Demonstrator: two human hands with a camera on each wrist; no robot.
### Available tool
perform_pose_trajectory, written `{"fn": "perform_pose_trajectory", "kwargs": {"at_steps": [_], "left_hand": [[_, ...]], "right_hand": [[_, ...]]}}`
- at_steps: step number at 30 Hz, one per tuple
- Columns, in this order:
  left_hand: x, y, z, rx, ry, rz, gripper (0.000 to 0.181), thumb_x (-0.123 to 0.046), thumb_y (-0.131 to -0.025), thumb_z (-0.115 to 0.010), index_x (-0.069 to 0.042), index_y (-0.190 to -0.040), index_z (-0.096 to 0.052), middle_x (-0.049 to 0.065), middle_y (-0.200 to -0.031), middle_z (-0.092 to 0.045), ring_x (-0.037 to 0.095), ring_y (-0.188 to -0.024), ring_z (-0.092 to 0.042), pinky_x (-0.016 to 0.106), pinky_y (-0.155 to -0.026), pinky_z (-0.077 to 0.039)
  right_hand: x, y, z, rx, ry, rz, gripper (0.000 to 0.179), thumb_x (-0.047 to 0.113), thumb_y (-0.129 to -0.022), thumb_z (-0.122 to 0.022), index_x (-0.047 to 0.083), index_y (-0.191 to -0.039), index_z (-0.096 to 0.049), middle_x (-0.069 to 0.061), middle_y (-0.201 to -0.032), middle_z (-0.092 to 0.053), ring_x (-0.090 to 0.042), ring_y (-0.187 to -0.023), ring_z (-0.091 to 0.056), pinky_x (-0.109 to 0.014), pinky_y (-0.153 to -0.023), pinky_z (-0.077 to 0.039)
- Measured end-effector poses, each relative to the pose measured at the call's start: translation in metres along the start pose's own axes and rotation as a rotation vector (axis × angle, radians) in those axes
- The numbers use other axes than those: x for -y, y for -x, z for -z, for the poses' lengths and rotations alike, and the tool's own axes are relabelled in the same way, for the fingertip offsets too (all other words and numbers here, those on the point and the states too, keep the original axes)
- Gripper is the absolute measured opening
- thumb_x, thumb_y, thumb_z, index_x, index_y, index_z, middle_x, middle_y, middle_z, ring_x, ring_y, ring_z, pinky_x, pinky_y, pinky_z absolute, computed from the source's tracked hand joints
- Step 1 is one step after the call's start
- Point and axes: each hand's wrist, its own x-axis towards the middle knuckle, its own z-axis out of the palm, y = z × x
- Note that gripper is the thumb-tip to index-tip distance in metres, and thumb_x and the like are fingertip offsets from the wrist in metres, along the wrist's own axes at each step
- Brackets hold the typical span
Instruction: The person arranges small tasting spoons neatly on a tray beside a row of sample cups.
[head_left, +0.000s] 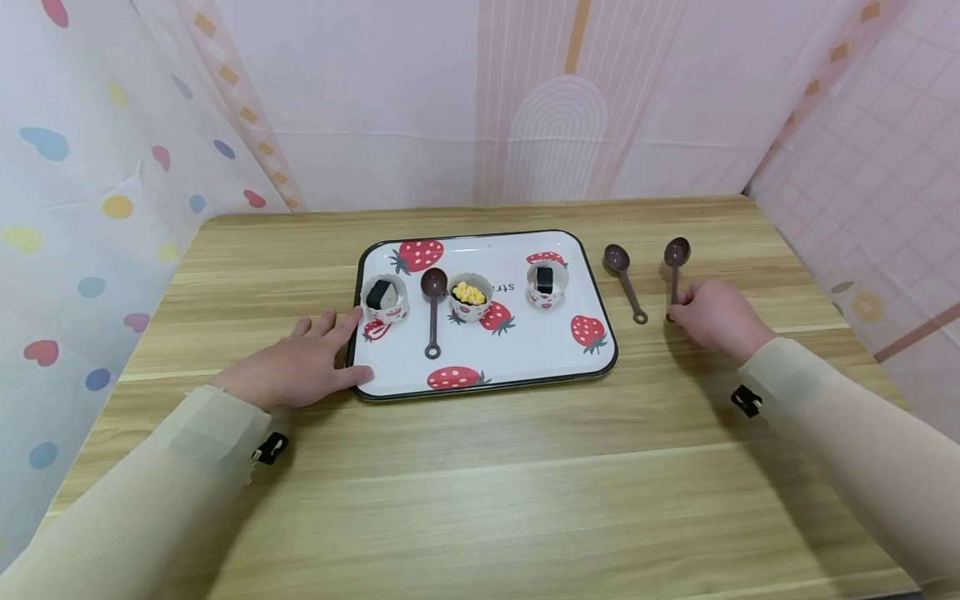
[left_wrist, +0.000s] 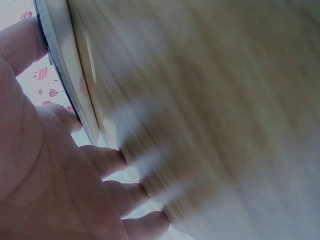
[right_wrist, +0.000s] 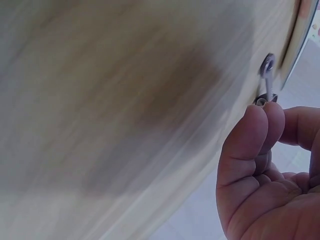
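Observation:
My right hand pinches the handle end of a brown measuring spoon to the right of the tray; the bowl points away from me. In the right wrist view, thumb and fingertips meet at that handle end. A second brown spoon lies on the table just left of it. With fingers spread, my left hand rests at the left edge of a white strawberry-print tray, its thumb over the rim. On the tray a third brown spoon lies between two paper cups.
The left cup and right cup each hold a black-wrapped rice piece. The middle cup holds something yellow-topped. Wooden table extends in front of the tray, and printed cloths hang behind and at both sides.

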Motion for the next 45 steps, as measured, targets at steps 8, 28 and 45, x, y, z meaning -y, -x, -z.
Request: {"fn": "perform_pose_trajectory", "kwargs": {"at_steps": [8,28,45], "left_hand": [[0.001,-0.001,-0.001,-0.002,-0.005,0.0,0.11,-0.081,-0.096,-0.048,-0.015,-0.171,-0.002,0.037,-0.171,-0.005,0.07,-0.151,-0.008,0.081,-0.114,-0.027],[0.0,0.0,0.0,-0.006,-0.005,-0.007,0.108,-0.078,-0.097,-0.048,-0.014,-0.171,-0.002,0.037,-0.171,-0.006,0.07,-0.15,-0.009,0.08,-0.115,-0.029],[0.0,-0.001,-0.002,-0.03,-0.015,-0.019,0.106,-0.072,-0.099,-0.052,-0.009,-0.17,-0.006,0.041,-0.169,-0.009,0.071,-0.15,-0.01,0.081,-0.117,-0.024]], "right_hand": [[0.015,0.005,-0.004,-0.062,0.032,0.079,0.026,0.022,-0.102,-0.06,0.0,-0.096,-0.072,-0.004,-0.071,-0.061,-0.02,-0.067,-0.055,-0.031,-0.058,-0.045],[0.035,0.01,-0.015,-0.053,-0.04,0.147,0.021,0.014,-0.1,-0.061,-0.004,-0.103,-0.073,-0.011,-0.078,-0.07,-0.016,-0.064,-0.058,-0.03,-0.058,-0.048],[0.036,0.01,-0.025,-0.015,-0.086,0.103,0.019,0.011,-0.102,-0.061,-0.003,-0.109,-0.072,-0.009,-0.081,-0.067,-0.017,-0.068,-0.055,-0.029,-0.058,-0.046]]}}
